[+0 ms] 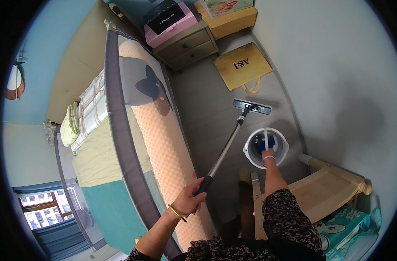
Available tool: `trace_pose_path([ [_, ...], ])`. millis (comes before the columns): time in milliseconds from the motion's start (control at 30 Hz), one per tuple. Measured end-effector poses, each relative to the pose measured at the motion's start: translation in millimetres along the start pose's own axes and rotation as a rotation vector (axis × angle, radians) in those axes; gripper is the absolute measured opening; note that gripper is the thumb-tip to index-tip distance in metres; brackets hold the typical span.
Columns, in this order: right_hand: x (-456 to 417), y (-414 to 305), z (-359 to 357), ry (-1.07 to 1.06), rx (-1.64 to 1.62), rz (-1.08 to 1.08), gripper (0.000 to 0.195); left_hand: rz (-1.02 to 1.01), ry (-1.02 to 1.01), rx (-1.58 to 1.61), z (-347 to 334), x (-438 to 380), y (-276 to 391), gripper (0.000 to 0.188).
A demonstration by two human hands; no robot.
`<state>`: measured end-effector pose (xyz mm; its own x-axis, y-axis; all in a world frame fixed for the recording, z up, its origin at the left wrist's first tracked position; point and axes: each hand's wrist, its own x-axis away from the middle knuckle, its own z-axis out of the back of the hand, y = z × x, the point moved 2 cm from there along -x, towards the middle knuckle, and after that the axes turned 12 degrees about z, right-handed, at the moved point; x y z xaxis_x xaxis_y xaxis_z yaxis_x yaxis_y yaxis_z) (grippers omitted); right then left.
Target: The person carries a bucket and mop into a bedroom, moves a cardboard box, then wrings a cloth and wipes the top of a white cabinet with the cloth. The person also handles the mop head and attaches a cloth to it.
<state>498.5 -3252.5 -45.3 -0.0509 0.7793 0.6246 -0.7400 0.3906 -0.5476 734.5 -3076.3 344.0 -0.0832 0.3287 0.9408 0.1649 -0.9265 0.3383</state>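
My left hand (189, 198) is closed around the black grip of a flat mop (223, 153) with a metal pole. The mop's flat head (252, 106) is on the grey floor ahead, its pole slanting up towards me. With my right hand (268, 154), I hold the white handle of a round white bucket (285, 145). Something blue (268, 143) shows inside the bucket, partly hidden by the handle and my hand. Whether the bucket touches the floor, I cannot tell.
A bed with a mesh guard rail (125, 156) and a long peach bolster (162, 146) runs along the left. Ahead are a drawer cabinet (187, 47) and a yellow bag (242, 67) on the floor. A wooden stand (329, 182) is at the right, by the wall.
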Motion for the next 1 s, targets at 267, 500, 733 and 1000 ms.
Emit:
trace_pose_path([
  [267, -30.4, 138.6, 37.2, -0.009, 0.053, -0.182, 0.036, -0.050, -0.054, -0.064, -18.5, -32.9, 22.8, 0.061],
  [500, -42.2, 241.2, 93.4, 0.015, -0.059, -0.423, 0.035, -0.119, -0.091, -0.165, -41.9, -51.0, 43.7, 0.062],
  [733, 44.9, -30.5, 82.9, -0.364, -0.849, -0.427, 0.059, -0.466, 0.196, -0.533, -56.8, -44.3, 50.9, 0.059],
  [1000, 91.0, -156.0, 83.0, -0.337, -0.885, -0.134, 0.025, -0.641, -0.093, -0.784, -82.8, -68.9, 85.8, 0.062],
])
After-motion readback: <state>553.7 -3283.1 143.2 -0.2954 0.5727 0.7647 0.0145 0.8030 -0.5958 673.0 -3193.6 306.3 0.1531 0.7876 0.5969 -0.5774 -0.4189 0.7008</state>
